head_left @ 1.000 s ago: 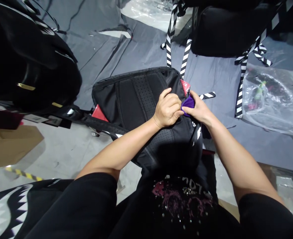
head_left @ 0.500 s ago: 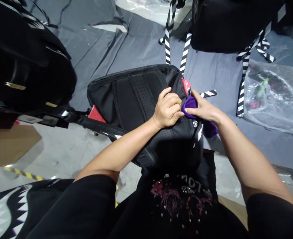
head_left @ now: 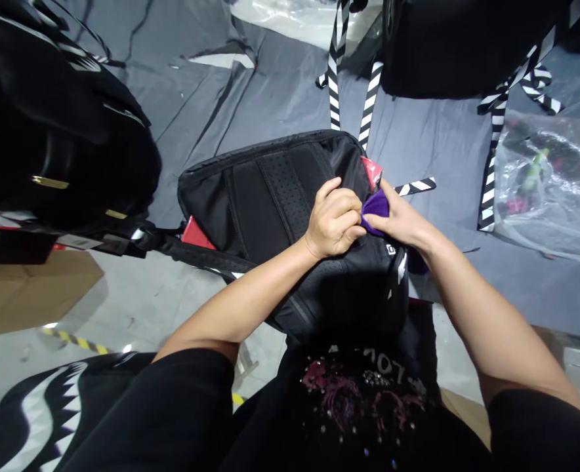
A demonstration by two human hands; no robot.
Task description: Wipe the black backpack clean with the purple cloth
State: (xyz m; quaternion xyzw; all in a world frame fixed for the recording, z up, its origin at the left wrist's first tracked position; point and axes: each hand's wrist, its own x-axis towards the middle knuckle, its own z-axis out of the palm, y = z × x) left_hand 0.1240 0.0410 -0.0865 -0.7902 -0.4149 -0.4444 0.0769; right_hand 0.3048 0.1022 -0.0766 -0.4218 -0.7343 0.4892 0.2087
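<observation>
Right hand pinches bunched purple cloth against the black fabric backpack; left hand curls, grip unclear. Cloth-handling, seemingly, calling next for steady fingers.

Backpack left of plastic bag

At the bag's 3 o'clock side, the right hand grips a purple cloth between thumb and fingers, while the left hand, fingers curled, is at the cloth's 9 o'clock edge. From the bag, a black pack sits at 10 o'clock, a second pack at 1, a clear pouch at 3, a carton at 9
</observation>
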